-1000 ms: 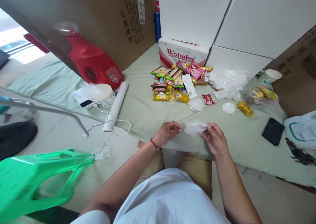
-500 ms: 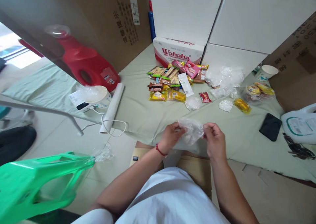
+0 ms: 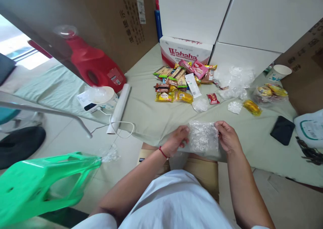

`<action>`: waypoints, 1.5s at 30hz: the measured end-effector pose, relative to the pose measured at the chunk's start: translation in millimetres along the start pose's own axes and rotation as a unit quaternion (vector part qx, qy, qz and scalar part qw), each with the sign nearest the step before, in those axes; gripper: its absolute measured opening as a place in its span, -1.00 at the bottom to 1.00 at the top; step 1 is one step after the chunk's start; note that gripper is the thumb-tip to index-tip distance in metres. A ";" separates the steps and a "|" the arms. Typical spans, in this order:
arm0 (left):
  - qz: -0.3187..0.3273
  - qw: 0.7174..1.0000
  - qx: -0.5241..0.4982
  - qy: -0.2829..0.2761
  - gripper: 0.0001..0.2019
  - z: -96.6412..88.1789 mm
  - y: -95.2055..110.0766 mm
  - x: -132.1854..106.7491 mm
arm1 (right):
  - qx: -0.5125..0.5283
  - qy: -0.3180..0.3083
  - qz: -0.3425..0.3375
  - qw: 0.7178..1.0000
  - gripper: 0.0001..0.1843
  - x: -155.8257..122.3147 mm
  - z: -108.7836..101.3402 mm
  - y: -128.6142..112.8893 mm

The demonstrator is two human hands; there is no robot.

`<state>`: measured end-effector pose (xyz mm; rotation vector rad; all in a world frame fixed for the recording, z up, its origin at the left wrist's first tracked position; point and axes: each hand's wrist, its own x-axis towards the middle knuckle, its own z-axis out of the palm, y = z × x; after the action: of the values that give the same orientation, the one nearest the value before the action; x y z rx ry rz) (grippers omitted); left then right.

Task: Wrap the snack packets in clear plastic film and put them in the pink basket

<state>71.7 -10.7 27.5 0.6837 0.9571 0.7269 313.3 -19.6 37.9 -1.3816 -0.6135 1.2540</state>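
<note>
Plastic bag point(image 3: 204, 138), clear, one — above the near edge of the counter point(image 3: 148, 121). Right hand point(image 3: 229, 137) pinches its right edge; left hand point(image 3: 176, 139) curls at the opposite edge, grip unclear — presumably to keep it spread. Beyond: snack packets point(image 3: 164, 97), heaped. Surface: pale green cloth point(image 3: 141, 104). Room: white panels point(image 3: 191, 13), green stool point(image 3: 27, 178).

Home-like room is suggested | snacks point(image 3: 176, 82) are heaped upper centre | green stool point(image 3: 30, 180) is seen lower left
</note>
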 end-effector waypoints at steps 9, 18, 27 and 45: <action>0.012 1.000 -0.004 -0.027 -0.56 11.7 -10.2 5.6 | -0.125 0.064 -0.077 0.987 -0.49 1.4 -10.5 5.3; 0.075 0.997 -0.021 0.024 -0.45 20.9 -12.6 8.9 | -0.320 -0.067 -0.115 0.938 -0.56 -39.7 14.6 11.8; 0.064 0.987 -0.141 0.054 -0.45 -18.9 8.6 11.1 | 0.045 -0.082 0.018 0.996 -0.65 -40.6 -14.8 -8.8; 0.322 0.851 0.226 0.347 -0.70 -32.6 15.8 -12.0 | 0.130 0.026 0.102 0.986 -0.53 -32.6 -39.3 9.5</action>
<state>34.3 -4.9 32.1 1.2288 1.6209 1.4250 336.6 -65.8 32.8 -1.2763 -0.2639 1.4021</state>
